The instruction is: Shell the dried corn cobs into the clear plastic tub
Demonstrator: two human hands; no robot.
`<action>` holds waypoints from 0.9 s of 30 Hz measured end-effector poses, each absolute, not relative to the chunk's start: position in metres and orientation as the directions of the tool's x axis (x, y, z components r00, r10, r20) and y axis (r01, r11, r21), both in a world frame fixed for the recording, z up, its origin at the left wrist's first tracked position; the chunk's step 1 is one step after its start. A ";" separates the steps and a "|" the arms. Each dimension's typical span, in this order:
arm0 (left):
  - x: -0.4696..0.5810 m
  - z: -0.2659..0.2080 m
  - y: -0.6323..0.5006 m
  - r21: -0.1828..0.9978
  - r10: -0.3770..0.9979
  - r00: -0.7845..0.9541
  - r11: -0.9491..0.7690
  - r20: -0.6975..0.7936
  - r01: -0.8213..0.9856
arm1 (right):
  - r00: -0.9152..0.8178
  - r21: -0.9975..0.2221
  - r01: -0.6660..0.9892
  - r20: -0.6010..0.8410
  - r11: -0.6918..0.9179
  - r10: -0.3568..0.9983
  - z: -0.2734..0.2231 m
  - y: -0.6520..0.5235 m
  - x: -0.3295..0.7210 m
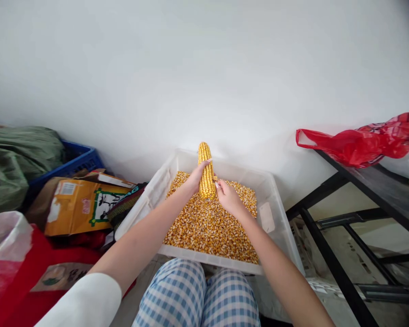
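Note:
My left hand [193, 179] is wrapped around an ear of corn [206, 175], which stands tilted with its far tip up and its rows of yellow kernels mostly whole. At the lower right side of the ear, my right hand [227, 196] has its fingers closed, the thumb close to the kernels. A small tan bit shows at those fingertips, too small to name. Below both hands, a whitish plastic bin [276, 200] holds a broad layer of loose corn kernels [207, 231].
Left of the bin lie a yellow cardboard box [78, 206], a blue crate [82, 156] under green cloth [17, 159], and a red bag [64, 272]. A black metal frame [330, 259] with a red plastic bag [357, 141] stands right. A white wall [197, 68] rises behind.

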State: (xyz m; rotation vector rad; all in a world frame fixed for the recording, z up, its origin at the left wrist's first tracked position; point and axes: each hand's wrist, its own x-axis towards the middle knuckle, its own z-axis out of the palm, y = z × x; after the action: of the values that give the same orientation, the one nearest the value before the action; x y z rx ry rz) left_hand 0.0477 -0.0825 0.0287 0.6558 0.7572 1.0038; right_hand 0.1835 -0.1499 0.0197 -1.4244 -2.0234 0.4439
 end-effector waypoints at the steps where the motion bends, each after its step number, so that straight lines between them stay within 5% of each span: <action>1: 0.050 0.028 -0.083 0.763 0.907 0.340 0.400 -0.249 -0.508 | -0.210 -0.601 0.720 0.290 0.348 0.934 0.019 -0.149 0.184; 9: 0.056 0.030 -0.088 0.760 0.888 0.404 0.416 -0.221 -0.499 | -0.155 -0.670 0.683 0.258 0.292 0.954 0.029 -0.145 0.197; 15: 0.038 0.039 -0.085 0.793 0.921 0.331 0.355 -0.206 -0.495 | -0.376 -0.667 0.619 0.210 0.413 0.903 0.043 -0.151 0.200; 27: 0.026 0.034 -0.074 0.857 0.919 0.366 0.305 -0.149 -0.416 | -0.430 -0.631 0.645 0.167 0.431 0.887 0.042 -0.153 0.198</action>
State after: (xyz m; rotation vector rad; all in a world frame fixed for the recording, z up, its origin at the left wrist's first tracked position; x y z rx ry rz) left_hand 0.0264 -0.0738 0.0343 0.8280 0.7334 0.9965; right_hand 0.1983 -0.1533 0.0419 -1.2911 -2.2066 0.6700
